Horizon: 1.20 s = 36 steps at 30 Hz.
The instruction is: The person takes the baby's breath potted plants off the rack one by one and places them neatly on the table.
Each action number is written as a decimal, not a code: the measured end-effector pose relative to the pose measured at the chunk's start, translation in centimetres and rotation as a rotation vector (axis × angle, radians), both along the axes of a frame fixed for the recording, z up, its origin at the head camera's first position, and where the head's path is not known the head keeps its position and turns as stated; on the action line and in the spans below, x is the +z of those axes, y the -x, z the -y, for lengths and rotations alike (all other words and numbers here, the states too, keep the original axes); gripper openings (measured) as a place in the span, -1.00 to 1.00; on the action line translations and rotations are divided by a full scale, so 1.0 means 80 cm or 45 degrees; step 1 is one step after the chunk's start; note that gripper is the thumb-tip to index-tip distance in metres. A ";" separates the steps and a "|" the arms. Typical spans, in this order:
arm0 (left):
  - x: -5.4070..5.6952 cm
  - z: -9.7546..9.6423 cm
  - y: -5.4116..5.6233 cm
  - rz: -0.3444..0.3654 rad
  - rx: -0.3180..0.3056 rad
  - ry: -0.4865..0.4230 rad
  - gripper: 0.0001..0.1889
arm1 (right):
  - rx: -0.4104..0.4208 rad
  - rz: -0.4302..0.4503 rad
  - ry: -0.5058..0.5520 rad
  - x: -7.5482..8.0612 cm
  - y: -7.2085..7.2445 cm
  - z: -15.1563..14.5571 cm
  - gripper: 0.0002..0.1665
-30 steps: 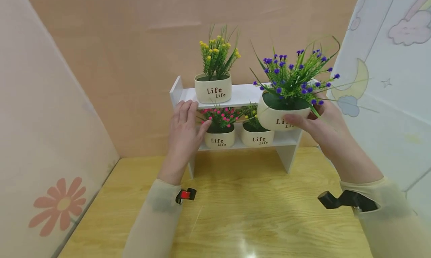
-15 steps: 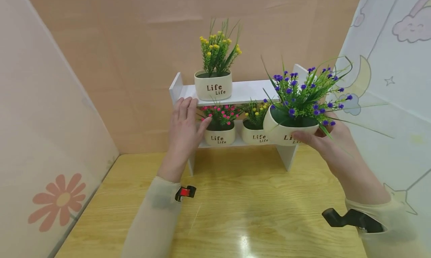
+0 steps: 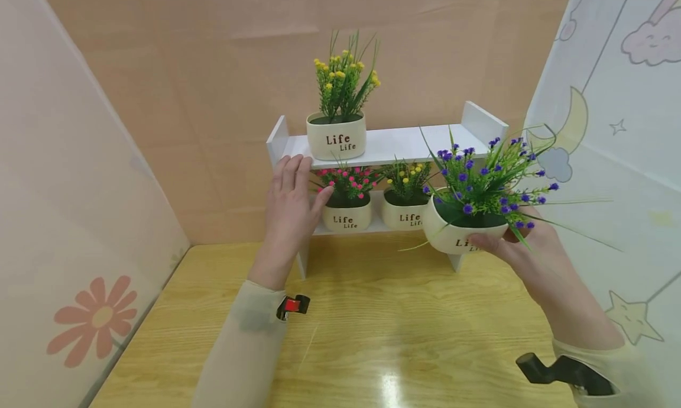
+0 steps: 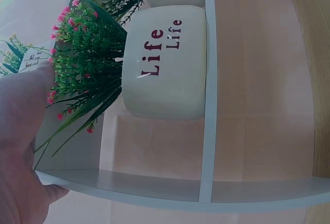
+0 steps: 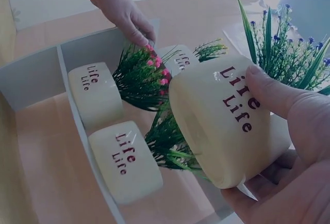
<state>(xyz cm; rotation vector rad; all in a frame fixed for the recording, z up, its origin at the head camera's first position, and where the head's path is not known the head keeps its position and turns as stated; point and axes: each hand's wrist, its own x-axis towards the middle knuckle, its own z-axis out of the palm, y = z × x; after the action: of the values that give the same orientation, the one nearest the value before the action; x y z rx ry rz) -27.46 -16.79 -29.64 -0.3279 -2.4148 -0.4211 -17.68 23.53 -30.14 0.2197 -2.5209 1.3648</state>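
My right hand [image 3: 532, 251] grips an oval cream flowerpot [image 3: 447, 233] of purple artificial flowers [image 3: 470, 180], thumb across its "Life" lettering. The pot hangs in front of the right part of a white two-tier shelf [image 3: 409, 148]; its underside shows in the right wrist view, where my thumb lies on the side of the pot [image 5: 227, 110]. My left hand [image 3: 289, 213] rests at the shelf's upper left corner, fingers extended and thumb spread toward a pot of pink flowers [image 3: 347, 216]. In the left wrist view, a fingertip [image 4: 55, 193] shows just outside the shelf's side panel [image 4: 149, 190].
A yellow-flowered pot [image 3: 337, 136] stands on the upper tier at left. Another yellow-flowered pot [image 3: 405, 213] sits beside the pink one on the lower tier. Shelf and hands are over a wooden table [image 3: 367, 313], with a tan backdrop [image 3: 213, 100] behind and printed panels at both sides.
My right hand has brought the purple-flowered pot down and slightly right, away from the upper tier, uncovering the shelf's right end panel. The left hand has stayed at the shelf corner.
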 end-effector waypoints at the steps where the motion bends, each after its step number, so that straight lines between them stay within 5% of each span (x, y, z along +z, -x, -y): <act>1: 0.000 0.000 0.000 0.000 -0.001 -0.002 -0.20 | -0.005 -0.011 -0.015 -0.003 0.000 -0.002 -0.31; 6: -0.001 -0.001 0.001 -0.008 -0.012 -0.023 -0.21 | -0.004 -0.017 -0.061 -0.017 -0.004 -0.012 -0.34; 10: -0.001 -0.001 0.001 -0.007 -0.009 -0.025 -0.21 | -0.006 0.017 -0.063 -0.025 -0.006 -0.019 -0.17; 17: -0.001 0.000 0.000 -0.001 -0.006 -0.008 -0.20 | -0.025 -0.038 -0.118 -0.049 -0.007 -0.029 -0.50; 36: -0.001 -0.001 0.001 -0.002 -0.015 -0.024 -0.23 | 0.061 -0.115 -0.205 -0.112 0.002 -0.048 -0.39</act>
<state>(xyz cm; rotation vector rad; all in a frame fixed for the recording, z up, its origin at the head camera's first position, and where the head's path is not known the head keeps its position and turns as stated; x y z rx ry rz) -27.55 -16.68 -29.75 -0.3342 -2.4073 -0.4488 -17.84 27.38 -39.11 0.3669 -2.5656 1.1419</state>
